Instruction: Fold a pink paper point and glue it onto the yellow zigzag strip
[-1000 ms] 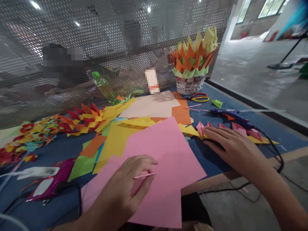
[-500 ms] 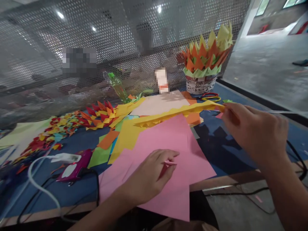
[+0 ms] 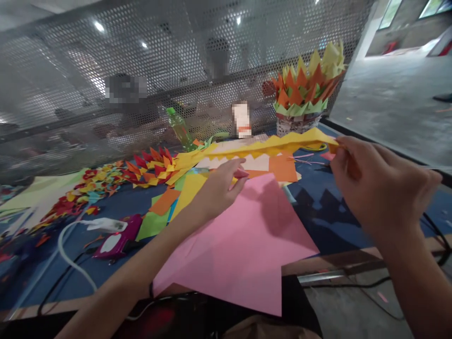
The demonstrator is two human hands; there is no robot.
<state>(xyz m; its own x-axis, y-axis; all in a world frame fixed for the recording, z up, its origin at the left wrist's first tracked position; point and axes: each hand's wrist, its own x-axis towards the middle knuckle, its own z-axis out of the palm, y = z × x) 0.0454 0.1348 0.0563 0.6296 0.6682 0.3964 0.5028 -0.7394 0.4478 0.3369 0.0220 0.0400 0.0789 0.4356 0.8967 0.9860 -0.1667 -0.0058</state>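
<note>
A perforated metal screen (image 3: 197, 70) stands behind a blue counter (image 3: 314, 230) strewn with coloured paper, where a person works bare-handed. The right hand (image 3: 381, 181) pinches one end of a zigzag yellow strip (image 3: 278, 145), which stretches leftward, raised over the paper. The left hand (image 3: 221, 186), its grip closed on a small pink piece (image 3: 241, 173), hovers near the strip's lower edge, beside pink sheets (image 3: 247, 245) that overhang the counter's near edge. From where I stand, it is hard to tell whether the strip's other end touches the paper beneath. A bottle (image 3: 180, 129) with a green cap stands near the screen; a basket (image 3: 296, 125) topped with orange and yellow paper points sits right of it. A purple device (image 3: 118, 240) lies at left.
</note>
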